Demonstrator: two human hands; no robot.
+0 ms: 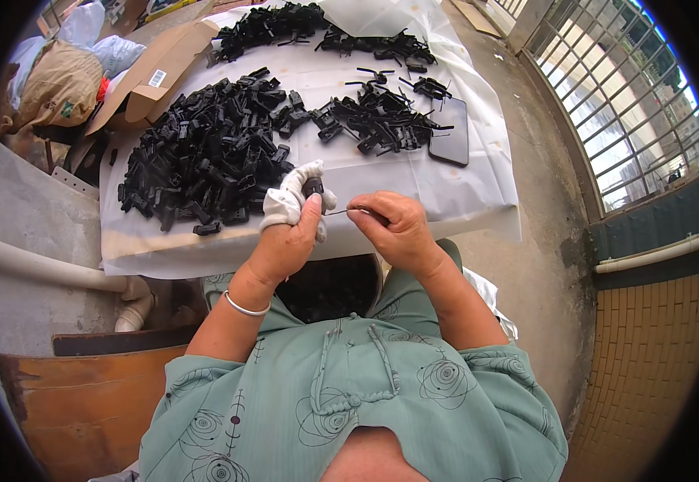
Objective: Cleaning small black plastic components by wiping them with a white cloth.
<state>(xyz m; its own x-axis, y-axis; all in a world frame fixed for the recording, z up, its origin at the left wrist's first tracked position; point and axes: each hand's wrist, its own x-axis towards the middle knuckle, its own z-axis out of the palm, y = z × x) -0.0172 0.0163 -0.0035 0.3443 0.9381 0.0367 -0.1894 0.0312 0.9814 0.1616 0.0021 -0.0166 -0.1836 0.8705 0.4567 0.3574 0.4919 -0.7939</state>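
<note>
My left hand (287, 241) wears a white glove (283, 206) that leaves the thumb bare. Its fingers are closed round a small black plastic part (313, 186) just above the table's near edge. From the right, my right hand (404, 231) pinches a thin metal pick (337, 212) with a dark handle, its tip pointing at the part. Whether the tip touches it I cannot tell. Beyond my left hand lies a big heap of similar black parts (205, 149). A smaller pile (382, 116), with thin pieces sticking out, lies further right.
White sheeting (478, 173) covers the table. A dark smartphone (449, 145) lies at its right, and more black parts (273, 26) at the far end. An open cardboard box (157, 76) stands at the left. Between my knees is a dark round container (329, 293). Window bars (623, 104) are at the right.
</note>
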